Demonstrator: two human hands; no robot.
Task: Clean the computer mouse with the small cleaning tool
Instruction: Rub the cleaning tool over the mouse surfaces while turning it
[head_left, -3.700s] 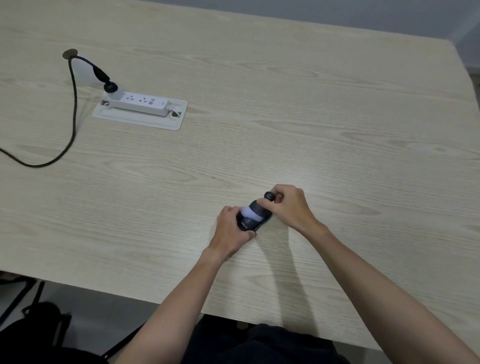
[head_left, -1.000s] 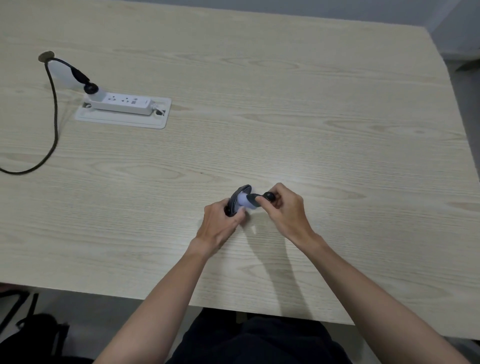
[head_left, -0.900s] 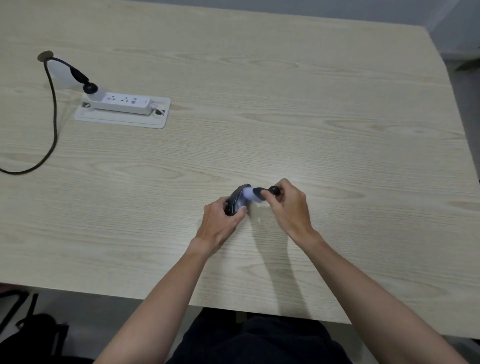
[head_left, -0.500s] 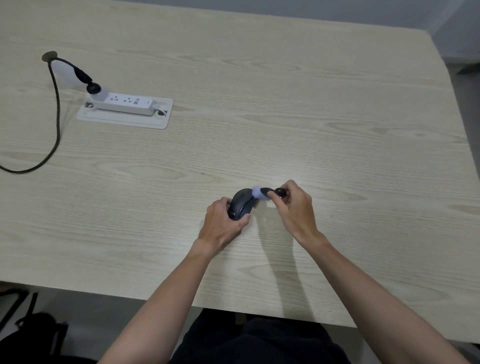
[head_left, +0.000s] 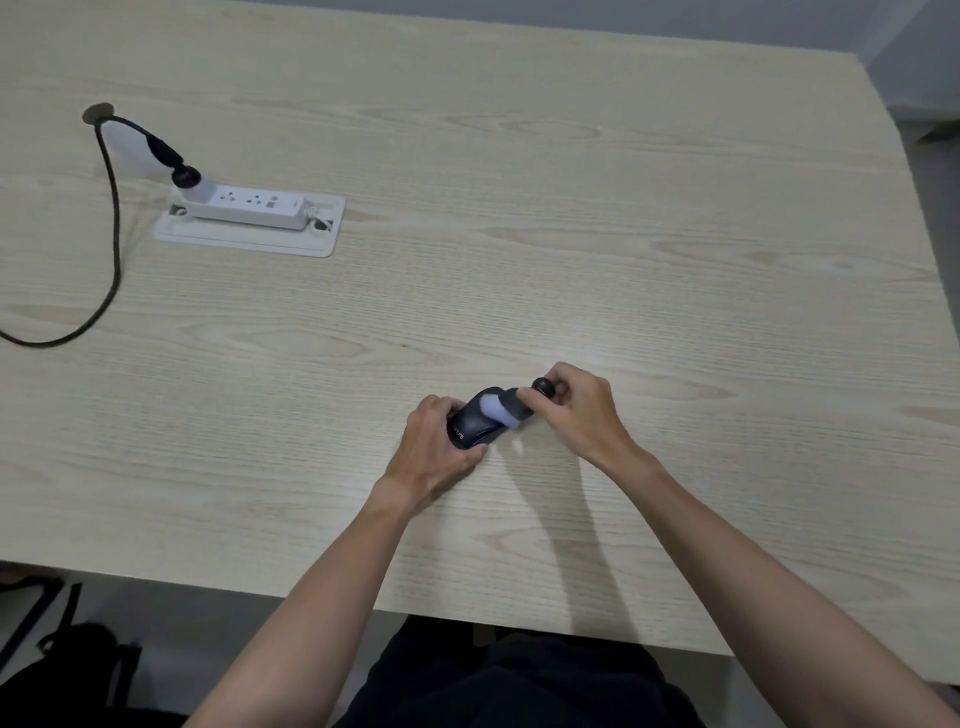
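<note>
Dark computer mouse (head_left: 475, 422) gripped by the left hand (head_left: 435, 451) on the pale wooden worktop (head_left: 571, 234), small white writing on its side too small to be read, cleaning tool (head_left: 511, 407) pinched by the right hand (head_left: 576, 410), its pale head laid on the mouse, white power strip (head_left: 244, 205) well apart beyond the left hand.

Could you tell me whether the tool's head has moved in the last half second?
Yes. Against the power strip, the tool head slid toward the person, from the far end of the mouse onto its back.
</note>
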